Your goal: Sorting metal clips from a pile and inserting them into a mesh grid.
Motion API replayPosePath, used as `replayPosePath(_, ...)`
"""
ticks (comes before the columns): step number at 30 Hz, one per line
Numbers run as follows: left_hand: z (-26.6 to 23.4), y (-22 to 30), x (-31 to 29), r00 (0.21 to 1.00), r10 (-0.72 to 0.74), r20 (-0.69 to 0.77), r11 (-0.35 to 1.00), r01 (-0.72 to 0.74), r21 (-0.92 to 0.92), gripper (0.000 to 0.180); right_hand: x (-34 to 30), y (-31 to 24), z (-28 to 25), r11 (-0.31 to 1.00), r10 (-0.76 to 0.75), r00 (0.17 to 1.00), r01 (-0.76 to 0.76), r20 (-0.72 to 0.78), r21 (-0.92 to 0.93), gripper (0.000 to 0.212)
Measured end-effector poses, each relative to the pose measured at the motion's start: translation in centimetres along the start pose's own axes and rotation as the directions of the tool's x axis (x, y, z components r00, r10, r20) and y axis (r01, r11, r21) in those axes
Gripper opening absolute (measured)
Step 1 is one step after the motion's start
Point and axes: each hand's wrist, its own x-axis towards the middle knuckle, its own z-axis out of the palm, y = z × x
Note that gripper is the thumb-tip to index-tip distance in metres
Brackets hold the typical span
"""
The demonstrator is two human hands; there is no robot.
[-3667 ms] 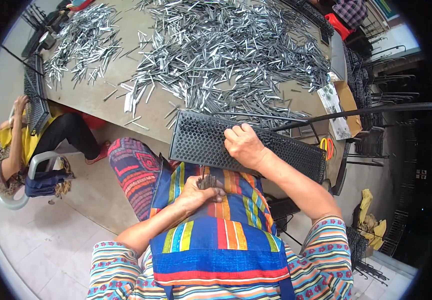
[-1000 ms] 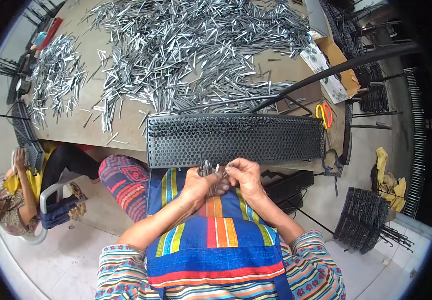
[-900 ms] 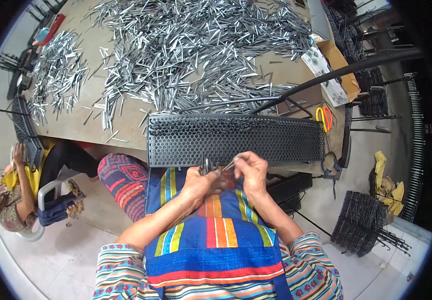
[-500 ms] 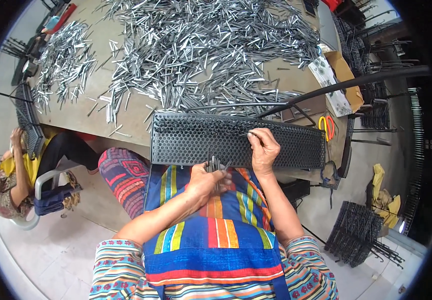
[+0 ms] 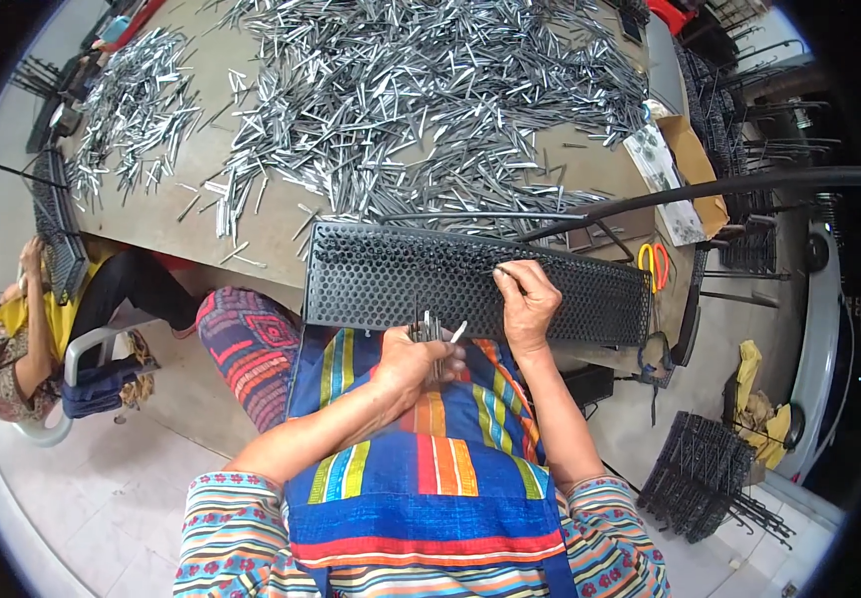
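Observation:
A long black rack (image 5: 391, 284), its panel full of round holes, lies tilted across the table's near edge and my lap. Along its far rows, several holes hold dark pieces standing in them. My left hand (image 5: 416, 361), just in front of the panel's near edge, is closed round a bunch of slim metal pieces (image 5: 430, 327), their ends sticking up past the thumb. One pale piece leans out to the right. Over the right half of the panel, my right hand (image 5: 528, 301) is pinched at the holes; a small dark tip shows at the fingertips, seemingly a slim metal piece.
A big heap of loose metal pieces (image 5: 401, 90) covers the table, with a smaller pile (image 5: 137, 110) at left. Yellow-and-orange scissors (image 5: 653, 264) lie beside the rack's right end. A cardboard box (image 5: 690, 164) stands behind. Black racks (image 5: 700, 473) rest on the floor; a person (image 5: 27, 339) sits at left.
The view has shifted slightly. My right hand stays pinched at almost the same spot on the panel. In my left hand, one pale piece now leans out more plainly to the right.

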Motion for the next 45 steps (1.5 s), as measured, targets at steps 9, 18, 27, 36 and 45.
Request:
replayPosePath(9, 0.0, -0.2, 0.3, 0.998, 0.063, 0.019, 0.998, -0.062, -0.032, 0.013, -0.1, -0.2, 0.6, 0.996, -0.036, 0.998, 0.04, 0.054, -0.081, 0.009)
replayPosePath(18, 0.3, 0.6, -0.1, 0.995, 0.094, -0.02, 0.995, -0.095, -0.039, 0.008, -2.8, -2.1, -0.4, 0.747, 0.457, 0.636, -0.654, 0.622, 0.119, 0.011)
replayPosePath(27, 0.1, 0.4, 0.0, 0.992, 0.12, 0.049, 0.991, -0.117, -0.063, 0.01, -3.7, -3.2, 0.1, 0.475, 0.589, 0.539, -0.834, 0.602, 0.282, 0.004)
replayPosePath(36, -0.3, 0.9, -0.5, 0.998, 0.05, 0.024, 0.998, -0.049, -0.044, 0.011, -3.9, -2.1, -0.6, 0.534, 0.577, 0.672, -0.741, 0.465, 0.407, 0.006)
replayPosePath(45, -2.6, -0.6, -0.6, 0.939, -0.005, 0.344, 0.966, -0.084, 0.245, 0.025, 0.1, 0.3, -2.2, 0.998, 0.056, 0.998, -0.056, -0.019, 0.032, 0.008)
